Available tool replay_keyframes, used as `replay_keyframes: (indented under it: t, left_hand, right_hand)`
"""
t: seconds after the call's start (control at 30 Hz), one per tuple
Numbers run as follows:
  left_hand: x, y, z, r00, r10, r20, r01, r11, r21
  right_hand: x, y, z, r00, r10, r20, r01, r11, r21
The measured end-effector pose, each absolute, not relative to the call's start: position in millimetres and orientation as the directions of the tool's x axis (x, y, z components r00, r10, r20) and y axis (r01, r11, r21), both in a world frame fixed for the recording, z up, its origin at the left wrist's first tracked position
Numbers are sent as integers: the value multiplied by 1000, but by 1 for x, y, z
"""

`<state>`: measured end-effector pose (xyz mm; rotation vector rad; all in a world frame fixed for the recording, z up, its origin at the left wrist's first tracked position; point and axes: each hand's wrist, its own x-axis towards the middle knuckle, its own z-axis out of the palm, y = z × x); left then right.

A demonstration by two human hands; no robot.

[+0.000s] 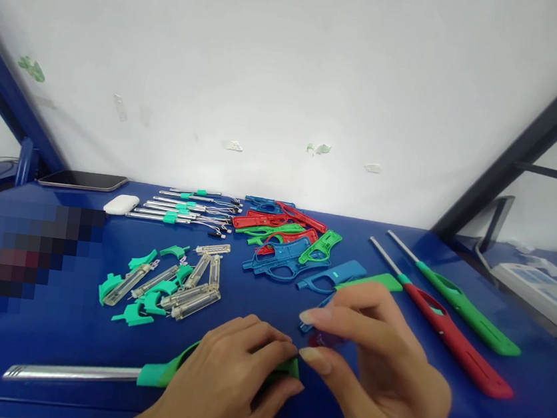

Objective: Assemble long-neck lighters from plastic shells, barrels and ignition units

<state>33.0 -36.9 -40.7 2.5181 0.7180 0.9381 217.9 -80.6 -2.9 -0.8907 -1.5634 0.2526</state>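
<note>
Blue worktop (68,326) runs below a scuffed white wall (282,89); at its left, I see a phone (83,180) and a white case (121,204). Nearer me, a green lighter (149,375) points its metal tube left, its handle under the left hand (234,372). That grip is closed around the handle; if it eases or presses unevenly, I judge the handle could roll or twist. Just beyond lie teal clips (133,314) and clear tubes (194,303), loose enough for a straying wrist to scatter.

Farther right, coloured shells (286,257) overlap, so a sleeve or knuckle could drag several together. The right hand (385,369) holds its thumb and forefinger narrowly apart beside the handle's end. Something dark red (326,339) blurs behind the gap; I cannot tell whether they pinch anything. A tiny part could slip there, unseen. Rightmost, a red lighter (455,336) and another green lighter (468,308) sit where an elbow might nudge them.
</note>
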Motion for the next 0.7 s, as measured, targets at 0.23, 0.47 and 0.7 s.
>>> replay_keyframes:
  t: [0.23, 0.47, 0.7]
  left_hand:
    - [36, -35, -36, 642, 564, 519, 346, -817, 461]
    - [35, -36, -38, 668, 578, 469, 342, -798, 496]
    - [34, -36, -39, 663, 582, 471, 347, -797, 495]
  right_hand:
    - [215, -81, -3, 27, 639, 768, 336, 718, -609]
    - [219, -82, -3, 33, 631, 775, 385, 707, -593]
    - [219, -82, -2, 48, 642, 766, 382, 696, -608]
